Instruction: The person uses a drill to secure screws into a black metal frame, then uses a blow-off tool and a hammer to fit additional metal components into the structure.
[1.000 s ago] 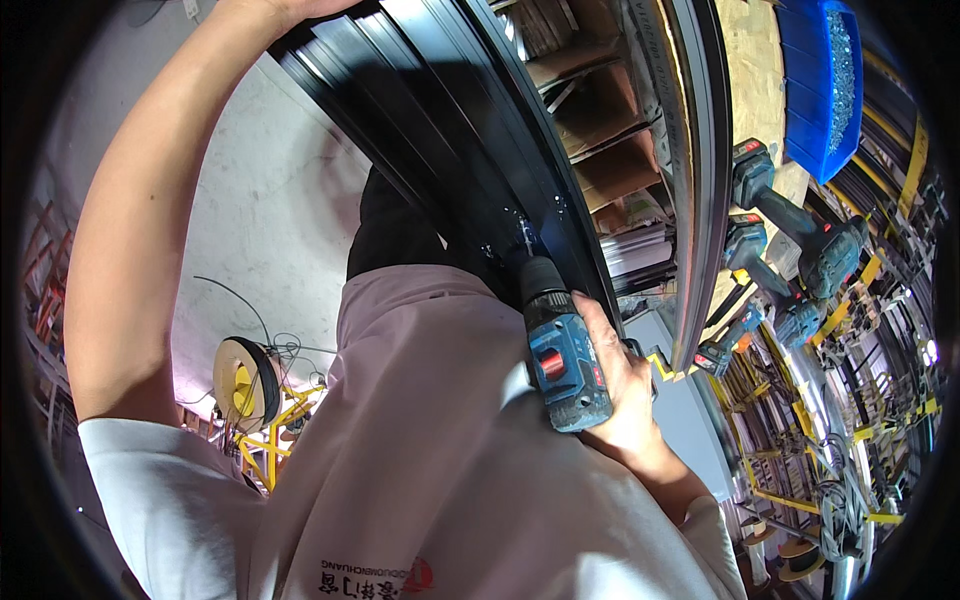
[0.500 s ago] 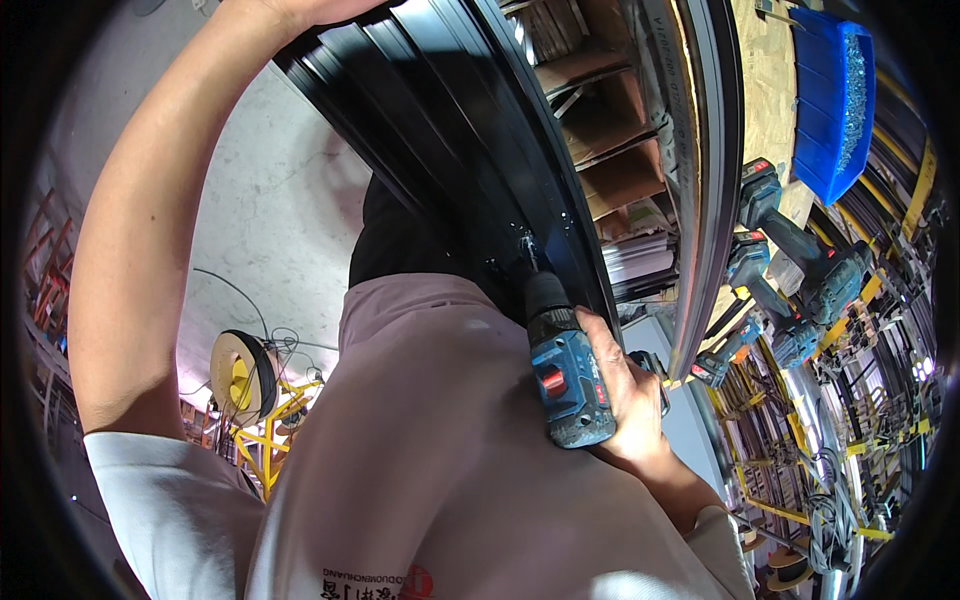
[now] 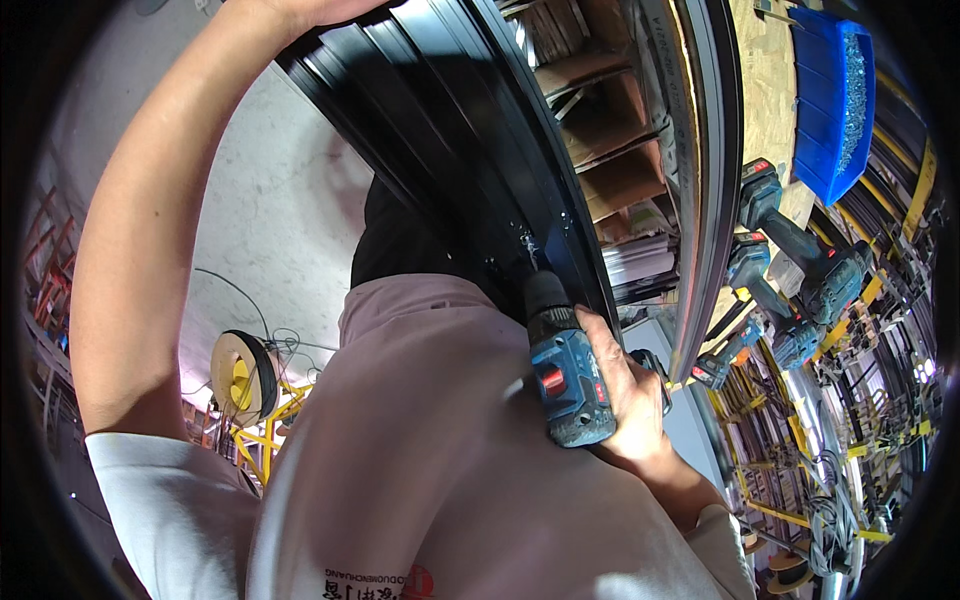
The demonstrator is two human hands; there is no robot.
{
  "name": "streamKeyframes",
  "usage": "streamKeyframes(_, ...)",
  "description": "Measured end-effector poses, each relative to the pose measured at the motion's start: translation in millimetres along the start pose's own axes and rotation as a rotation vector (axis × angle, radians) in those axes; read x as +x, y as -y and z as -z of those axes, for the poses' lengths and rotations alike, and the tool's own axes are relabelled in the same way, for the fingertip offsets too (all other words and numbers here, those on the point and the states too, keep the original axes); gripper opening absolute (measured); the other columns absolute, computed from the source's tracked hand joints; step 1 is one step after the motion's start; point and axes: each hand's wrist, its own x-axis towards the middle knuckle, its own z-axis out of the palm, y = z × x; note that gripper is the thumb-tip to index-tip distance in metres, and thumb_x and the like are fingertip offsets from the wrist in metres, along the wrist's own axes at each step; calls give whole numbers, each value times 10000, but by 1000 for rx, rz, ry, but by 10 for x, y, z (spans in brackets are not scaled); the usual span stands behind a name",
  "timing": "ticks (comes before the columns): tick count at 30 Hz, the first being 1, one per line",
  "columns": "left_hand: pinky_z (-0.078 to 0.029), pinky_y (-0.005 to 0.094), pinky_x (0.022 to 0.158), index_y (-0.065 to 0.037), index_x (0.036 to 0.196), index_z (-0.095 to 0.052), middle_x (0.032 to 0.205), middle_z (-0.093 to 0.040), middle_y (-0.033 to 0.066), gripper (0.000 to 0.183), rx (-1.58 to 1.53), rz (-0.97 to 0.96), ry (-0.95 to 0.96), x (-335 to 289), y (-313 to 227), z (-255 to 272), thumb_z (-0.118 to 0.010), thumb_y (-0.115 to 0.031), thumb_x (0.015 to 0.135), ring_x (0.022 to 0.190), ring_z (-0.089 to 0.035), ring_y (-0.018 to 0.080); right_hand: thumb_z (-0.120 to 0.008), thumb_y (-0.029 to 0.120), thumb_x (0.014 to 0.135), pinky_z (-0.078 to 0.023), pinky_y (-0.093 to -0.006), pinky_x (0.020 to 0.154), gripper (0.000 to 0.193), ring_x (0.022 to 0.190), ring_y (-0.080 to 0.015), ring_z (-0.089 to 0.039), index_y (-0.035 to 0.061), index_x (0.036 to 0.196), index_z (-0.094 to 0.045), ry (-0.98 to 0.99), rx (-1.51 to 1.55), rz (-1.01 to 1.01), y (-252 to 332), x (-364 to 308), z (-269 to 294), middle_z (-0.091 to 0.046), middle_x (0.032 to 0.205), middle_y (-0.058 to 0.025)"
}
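My right hand (image 3: 624, 398) is wrapped around the grip of a blue and black cordless drill (image 3: 570, 375). The drill's nose points at a long black metal profile (image 3: 450, 130) with lengthwise ridges, which slants up and away in front of my body. Shiny metal chips (image 3: 527, 243) lie on the profile by the drill's tip; whether the bit is inside the metal cannot be made out. At the top edge my left hand (image 3: 318, 8) is beside the profile's far end, its fingers cut off by the picture's rim.
To the right, several more cordless drills (image 3: 800, 250) rest by a wooden board (image 3: 768, 90), beneath a blue bin (image 3: 828, 100) of small metal pieces. Cardboard boxes (image 3: 605, 105) stand beside the profile. A cable reel (image 3: 240, 375) is at the lower left over pale floor (image 3: 270, 200).
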Motion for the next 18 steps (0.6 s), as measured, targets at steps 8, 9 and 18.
streamKeyframes(8, -485, 464, 992, 11, 763, -628, 850, -616, 189, 255, 11, 18, 17, -3, -6, 37, -610, -226, 855, 935, -610, 376, -784, 166, 811, -610, -467, 684, 767, 786, -381, -760, 208, 1509, -467, 13, -20, -10, 69, 12, 28, -744, 986, -208)
streamKeyframes(9, -485, 462, 989, 10, 762, -628, 847, -615, 188, 256, 10, 20, 28, -7, -17, 66, -611, -227, 855, 933, -609, 375, -789, 174, 807, -610, -466, 686, 772, 789, -380, -761, 209, 1508, -467, 18, -18, -12, 70, 11, 36, -744, 989, -207)
streamKeyframes(18, -482, 447, 978, 4, 751, -622, 831, -601, 181, 258, -11, 37, 43, 16, -8, 7, -613, -231, 859, 920, -600, 365, -828, 234, 770, -621, -450, 741, 845, 846, -375, -763, 139, 1528, -466, 20, -12, -22, 23, 8, -32, -749, 1018, -201)
